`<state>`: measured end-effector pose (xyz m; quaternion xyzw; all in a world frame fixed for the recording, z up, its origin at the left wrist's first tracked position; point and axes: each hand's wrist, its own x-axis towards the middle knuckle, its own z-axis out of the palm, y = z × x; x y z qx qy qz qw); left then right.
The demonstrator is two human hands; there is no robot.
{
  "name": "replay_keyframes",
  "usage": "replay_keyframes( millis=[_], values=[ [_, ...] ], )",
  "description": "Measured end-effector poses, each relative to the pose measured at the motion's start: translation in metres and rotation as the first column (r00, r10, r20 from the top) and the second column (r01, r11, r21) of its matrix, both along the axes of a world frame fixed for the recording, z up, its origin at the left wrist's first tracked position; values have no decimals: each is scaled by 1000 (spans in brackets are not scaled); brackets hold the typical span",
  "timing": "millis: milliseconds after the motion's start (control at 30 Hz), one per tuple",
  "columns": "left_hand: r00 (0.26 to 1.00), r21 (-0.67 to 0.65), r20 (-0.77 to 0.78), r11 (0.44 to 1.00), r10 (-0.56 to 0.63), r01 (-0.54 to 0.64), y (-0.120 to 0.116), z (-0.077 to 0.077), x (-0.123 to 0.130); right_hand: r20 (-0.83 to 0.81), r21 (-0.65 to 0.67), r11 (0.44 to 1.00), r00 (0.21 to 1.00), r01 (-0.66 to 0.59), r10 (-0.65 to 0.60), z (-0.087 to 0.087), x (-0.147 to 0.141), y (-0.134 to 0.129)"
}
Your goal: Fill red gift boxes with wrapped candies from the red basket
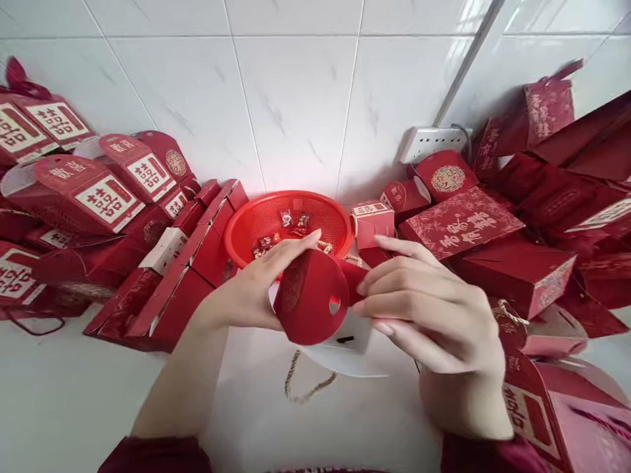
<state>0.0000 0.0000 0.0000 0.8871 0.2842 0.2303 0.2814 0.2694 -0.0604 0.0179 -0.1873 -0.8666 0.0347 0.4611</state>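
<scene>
A small red cardboard gift box (313, 302) is held up in the middle of the view. Its rounded flap with a small hole faces me. My left hand (254, 286) wraps round the box from the left, its thumb stretched along the far side. From the right, my right hand (428, 309) pinches a red side flap between thumb and fingers. A loop of gold twisted cord (309, 397) lies below the box on the white surface. Close behind is a red plastic basket (239, 230) with several wrapped candies (286, 219) in it.
Red gift boxes (106, 197) are piled at the left, beside a row of long red cartons (182, 282). More boxes (461, 220) crowd the right side. A white power strip (434, 142) leans by the tiled wall (296, 98). A small dark piece (346, 339) lies under the hands.
</scene>
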Motion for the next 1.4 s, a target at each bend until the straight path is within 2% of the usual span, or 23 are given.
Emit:
replay_keyframes(
  millis=[67,167,267,333,433,500,633,733,800,867,967,1033,1100,1167,1267,1400],
  values=[
    [996,2,90,1000,-29,29,3,-2,-1,-30,-50,996,997,-77,75,-3,9,-3],
    [985,-15,167,999,-44,47,5,-5,-3,27,-161,985,998,-57,62,-4,17,-8],
    [987,-55,159,998,-29,38,5,-6,-2,203,-264,950,973,166,-114,-4,17,-9],
    [992,-78,125,997,-13,22,4,-5,0,326,-311,894,920,323,-218,-6,14,-5],
    [995,-103,91,994,34,-25,3,-4,2,462,-382,826,860,414,-217,-12,6,6],
    [994,-129,98,991,50,-37,3,-3,3,478,-372,809,841,455,-253,-15,1,11],
    [996,-124,78,992,33,-23,6,-3,2,435,-223,800,791,558,-431,-15,-1,16],
    [1000,-84,-18,996,23,-25,8,-2,1,429,-227,841,826,490,-365,-12,6,16],
    [994,-116,-57,990,-89,82,10,-1,1,417,-281,857,859,433,-297,-10,13,16],
    [976,-139,-28,967,-217,211,10,0,2,435,-335,860,873,384,-220,-11,18,17],
    [953,-61,48,951,-300,303,4,2,9,499,-426,837,861,344,-99,-16,16,21],
    [947,3,11,947,-322,322,-3,2,18,522,-509,795,853,330,-20,-21,11,26],
    [952,60,-101,953,-289,296,-9,0,26,534,-603,734,842,314,79,-25,5,32],
    [958,131,-215,967,-187,219,-13,-3,33,550,-644,690,827,331,116,-28,0,38],
    [949,170,-308,978,-61,118,-14,-8,36,585,-625,659,810,418,41,-33,-1,47],
    [926,41,-368,996,87,-78,-5,-11,28,654,-606,572,755,553,-36,-41,10,60]
  ],
)
